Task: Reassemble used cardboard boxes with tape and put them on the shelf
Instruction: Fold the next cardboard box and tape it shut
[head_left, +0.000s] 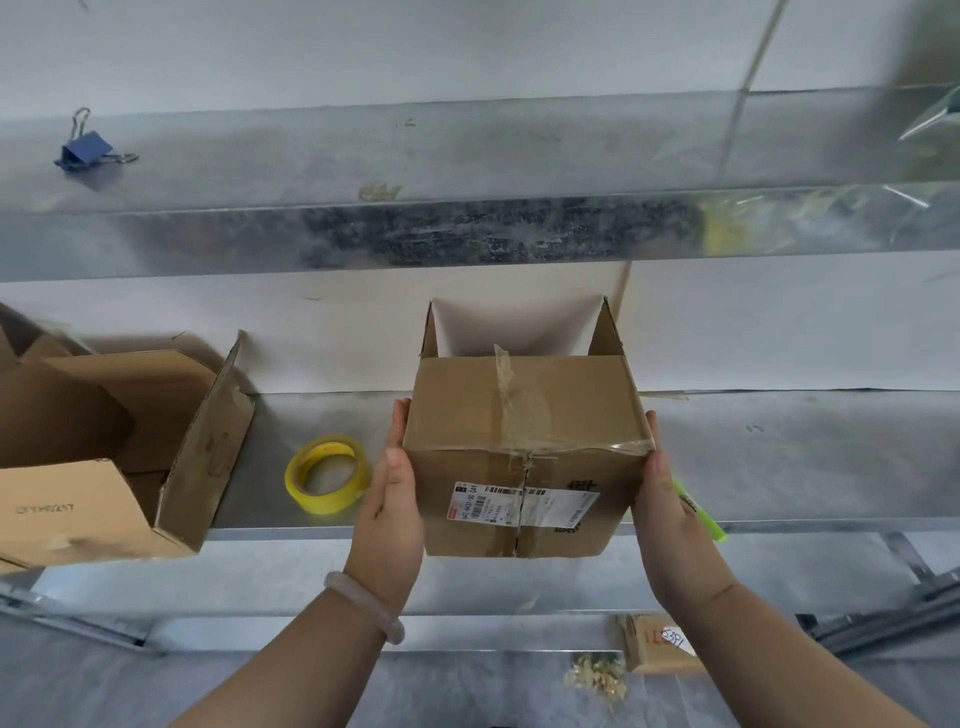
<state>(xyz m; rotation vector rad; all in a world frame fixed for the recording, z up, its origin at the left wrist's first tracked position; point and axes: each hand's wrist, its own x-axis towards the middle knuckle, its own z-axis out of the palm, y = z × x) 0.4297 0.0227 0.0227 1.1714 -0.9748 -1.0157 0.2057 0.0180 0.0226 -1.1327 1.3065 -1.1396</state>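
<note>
Shelving step: the taped box (524, 452) sits at the shelf (805, 467) front edge, pressed between the left grip (392, 499) and right grip (665, 499), both flat-palmed with fingers straight. Next, I judge, a push beyond the grips toward the wall. There is open room there, though the tape roll (327, 475) lies just left of the left grip and a green marker (701, 514) lies beneath the right.

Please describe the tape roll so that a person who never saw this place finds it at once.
Go to the middle metal shelf. Between the open box at left and the held box lies the tape roll. It is the only yellow ring there.
</note>
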